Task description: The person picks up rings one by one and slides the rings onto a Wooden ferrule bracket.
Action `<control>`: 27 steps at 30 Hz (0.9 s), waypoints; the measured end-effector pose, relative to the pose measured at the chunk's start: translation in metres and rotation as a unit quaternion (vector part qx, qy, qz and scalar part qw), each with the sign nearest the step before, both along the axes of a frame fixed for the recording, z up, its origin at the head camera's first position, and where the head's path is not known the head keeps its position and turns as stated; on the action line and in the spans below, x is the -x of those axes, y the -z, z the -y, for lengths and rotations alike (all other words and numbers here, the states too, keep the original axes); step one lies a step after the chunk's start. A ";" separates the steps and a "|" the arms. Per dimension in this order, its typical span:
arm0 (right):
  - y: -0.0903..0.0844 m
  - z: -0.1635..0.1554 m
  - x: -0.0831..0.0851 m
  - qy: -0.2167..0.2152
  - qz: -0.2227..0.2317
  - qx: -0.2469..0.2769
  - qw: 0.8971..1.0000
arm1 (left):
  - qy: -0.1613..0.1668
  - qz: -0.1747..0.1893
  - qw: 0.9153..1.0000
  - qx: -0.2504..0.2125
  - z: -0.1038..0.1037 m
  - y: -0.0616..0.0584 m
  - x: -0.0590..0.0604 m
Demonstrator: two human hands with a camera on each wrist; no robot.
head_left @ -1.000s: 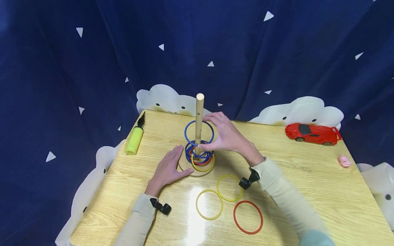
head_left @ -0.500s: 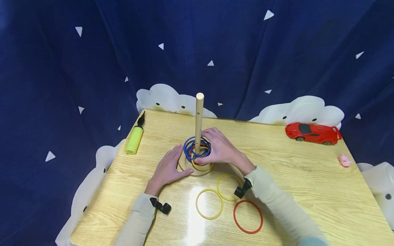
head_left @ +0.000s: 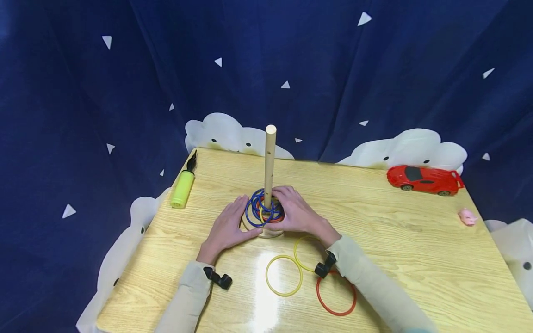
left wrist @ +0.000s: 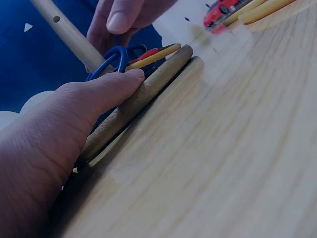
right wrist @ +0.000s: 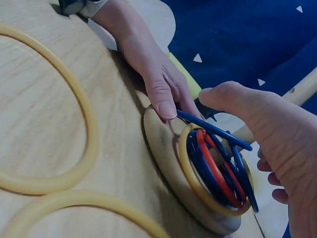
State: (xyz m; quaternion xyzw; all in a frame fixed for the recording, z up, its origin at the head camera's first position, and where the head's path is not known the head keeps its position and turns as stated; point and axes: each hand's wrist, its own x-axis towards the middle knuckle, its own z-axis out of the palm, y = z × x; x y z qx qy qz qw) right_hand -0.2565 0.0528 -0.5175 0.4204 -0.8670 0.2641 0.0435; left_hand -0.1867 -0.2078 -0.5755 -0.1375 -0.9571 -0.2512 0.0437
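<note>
A wooden peg (head_left: 269,162) stands upright on a round base (right wrist: 163,144). Blue rings (right wrist: 218,133), a red ring (right wrist: 213,166) and a yellow ring (right wrist: 184,163) lie stacked loosely around its foot. The topmost blue ring leans at a tilt toward the left hand. My left hand (head_left: 226,229) rests against the base's left side, fingers straight, thumb on its rim. My right hand (head_left: 294,212) curves around the right of the stack. In both wrist views its thumb stands apart from the rings; its other fingertips are partly hidden behind the stack and peg.
Two loose yellow rings (head_left: 267,277) and a red ring (head_left: 341,315) lie in front of the base, partly under the right forearm. A yellow-green pump (head_left: 182,189) is at back left. A red toy car (head_left: 424,180) and a small pink toy (head_left: 467,217) sit at right.
My right hand has come down beside the peg with a blue ring, which now lies on the stack, and the fingers have come away from it. The left hand has stayed put.
</note>
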 end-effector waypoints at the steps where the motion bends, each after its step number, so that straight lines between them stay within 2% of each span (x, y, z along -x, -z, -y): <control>1: 0.001 -0.003 -0.002 0.004 0.001 0.002 1.000 | 0.001 -0.001 1.000 -0.001 0.000 0.000 0.000; 14: 0.015 -0.059 -0.040 0.024 0.029 0.050 0.998 | 0.003 -0.001 1.000 0.000 0.001 0.003 0.001; 20: 0.021 -0.082 -0.062 0.058 0.037 0.042 0.997 | 0.000 0.004 1.000 -0.002 0.001 0.002 0.000; 27: 0.036 -0.105 -0.086 0.097 0.058 0.020 0.993 | 0.000 0.006 1.000 -0.003 0.000 0.001 -0.001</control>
